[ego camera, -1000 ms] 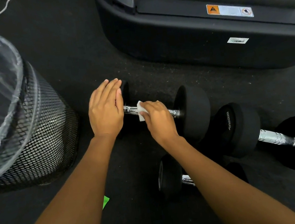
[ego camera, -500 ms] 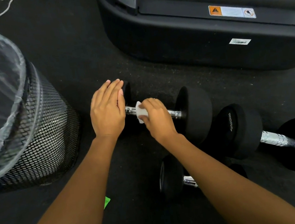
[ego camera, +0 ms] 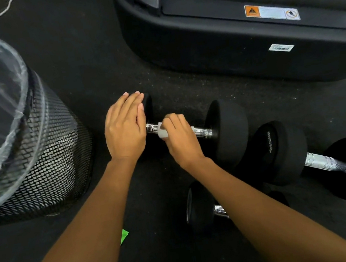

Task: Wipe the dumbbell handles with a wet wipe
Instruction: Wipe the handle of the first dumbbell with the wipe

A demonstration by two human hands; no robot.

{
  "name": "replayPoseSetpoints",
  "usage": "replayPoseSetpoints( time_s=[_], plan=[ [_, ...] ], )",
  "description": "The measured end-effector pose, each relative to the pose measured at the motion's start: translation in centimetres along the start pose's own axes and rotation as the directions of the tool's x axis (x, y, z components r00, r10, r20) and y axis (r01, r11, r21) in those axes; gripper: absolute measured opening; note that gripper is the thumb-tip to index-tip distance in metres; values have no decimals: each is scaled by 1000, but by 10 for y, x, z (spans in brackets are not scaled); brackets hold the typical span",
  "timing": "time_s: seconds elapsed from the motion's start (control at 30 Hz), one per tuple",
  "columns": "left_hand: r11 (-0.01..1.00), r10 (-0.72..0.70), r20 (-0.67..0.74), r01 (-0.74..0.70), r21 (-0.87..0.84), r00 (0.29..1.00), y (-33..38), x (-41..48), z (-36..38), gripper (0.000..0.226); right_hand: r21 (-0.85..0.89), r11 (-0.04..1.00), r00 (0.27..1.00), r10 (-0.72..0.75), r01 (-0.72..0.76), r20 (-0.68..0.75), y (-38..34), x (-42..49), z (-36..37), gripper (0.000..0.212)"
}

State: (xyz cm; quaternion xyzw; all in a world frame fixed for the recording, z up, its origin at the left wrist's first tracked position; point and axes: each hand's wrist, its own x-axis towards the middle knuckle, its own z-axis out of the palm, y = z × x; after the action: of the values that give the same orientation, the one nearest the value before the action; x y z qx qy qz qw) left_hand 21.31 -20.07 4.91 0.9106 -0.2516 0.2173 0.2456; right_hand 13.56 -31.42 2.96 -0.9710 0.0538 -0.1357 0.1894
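Dark rubber floor (ego camera: 93, 79) beside a black machine base (ego camera: 212, 54) bearing an orange-and-white warning label (ego camera: 272, 12) and a barcode sticker (ego camera: 280, 47), text unreadable. Left hand (ego camera: 125, 128) lies flat and open on one end of the dumbbell (ego camera: 227, 132). Right hand (ego camera: 180, 138) is closed on a white wipe (ego camera: 161, 130) around the chrome handle (ego camera: 201, 131). A neighbouring dumbbell (ego camera: 281, 151) reads "PROGRESS". A mesh bin (ego camera: 44, 157) stands left.

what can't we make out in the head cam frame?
- Handle middle of the dumbbell: covered by the right hand and wipe.
- Its left weight: mostly behind the left hand.
- Near dumbbell: crossed by the right forearm.
- Barcode label: too small to read.
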Motion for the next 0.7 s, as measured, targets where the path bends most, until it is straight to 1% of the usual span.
replayPoseSetpoints(
  time_s=[0.13, 0.2, 0.27, 0.33, 0.43, 0.5, 0.6, 0.7],
  plan=[
    [1000, 1, -3, -1, 9, 1000, 1, 1, 0, 36, 44, 998, 999, -38, 37, 23, -14, 11, 6, 39],
    [1000, 3, -9, -3, 5, 1000, 0, 0, 0, 36, 79, 997, 998, -19, 14, 55, -14, 13, 9, 37],
    [1000, 3, -15, -3, 0, 1000, 0, -1, 1, 35, 65, 998, 997, -18, 14, 72, -7, 11, 7, 38],
    [1000, 5, -21, -5, -2, 1000, 0, 0, 1, 35, 32, 999, 996, -13, 10, 89, 1, 9, 0, 30],
    [1000, 10, -23, -10, -7, 1000, 0, 0, 1, 35, 0, 999, 987, 44, -44, 156, 9, 15, -3, 26],
    [1000, 10, -25, -10, -9, 1000, 0, 0, 1, 35, 0, 998, 987, 61, -61, 146, 5, 15, -2, 27],
    [1000, 6, -19, -6, -8, 1000, 1, 0, 0, 35, 30, 999, 994, 19, -22, 106, 1, 4, -2, 29],
    [1000, 8, -19, -9, -14, 1000, 0, 0, 0, 35, 100, 995, 1000, 25, -25, -2, 10, -7, -6, 29]
  ],
)
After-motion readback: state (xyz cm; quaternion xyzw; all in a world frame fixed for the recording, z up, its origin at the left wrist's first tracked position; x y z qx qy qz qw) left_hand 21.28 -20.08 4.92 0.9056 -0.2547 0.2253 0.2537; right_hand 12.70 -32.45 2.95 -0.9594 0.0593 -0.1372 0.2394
